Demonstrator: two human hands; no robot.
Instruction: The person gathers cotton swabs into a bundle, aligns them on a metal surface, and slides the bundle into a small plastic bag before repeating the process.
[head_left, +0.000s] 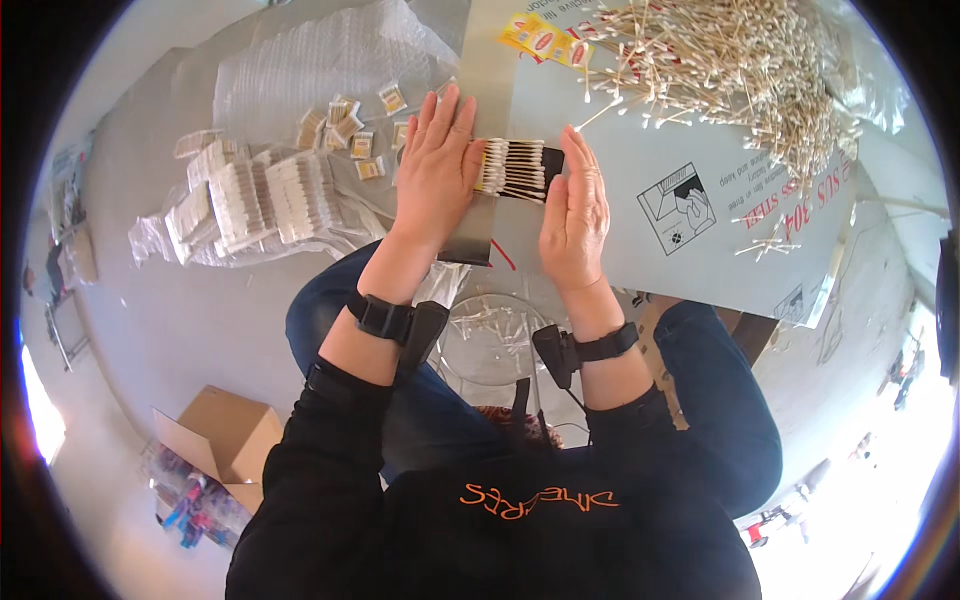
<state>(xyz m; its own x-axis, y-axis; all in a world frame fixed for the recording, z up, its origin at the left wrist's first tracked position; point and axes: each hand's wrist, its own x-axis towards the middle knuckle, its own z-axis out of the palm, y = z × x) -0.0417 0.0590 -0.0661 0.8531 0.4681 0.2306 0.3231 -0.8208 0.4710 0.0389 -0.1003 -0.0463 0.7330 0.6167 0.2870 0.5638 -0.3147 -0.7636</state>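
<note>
Between my two hands lies a neat row of cotton swabs (515, 168), side by side, with thick white tips toward the left and thin wooden sticks. My left hand (437, 165) rests flat at the row's left end, fingers stretched out, thumb against the tips. A dark block (553, 170) borders the right end of the row. Against that block stands my right hand (578, 210), its fingers straight and pointing away from me. What lies under my left palm is hidden. Neither hand wraps round anything.
A large heap of loose cotton swabs (730, 70) covers the table's far right, beside yellow printed cards (545, 40). Stacked swab packs (270, 195) and small packets (362, 145) lie on clear plastic (330, 70) at left. An open cardboard box (225, 435) stands on the floor.
</note>
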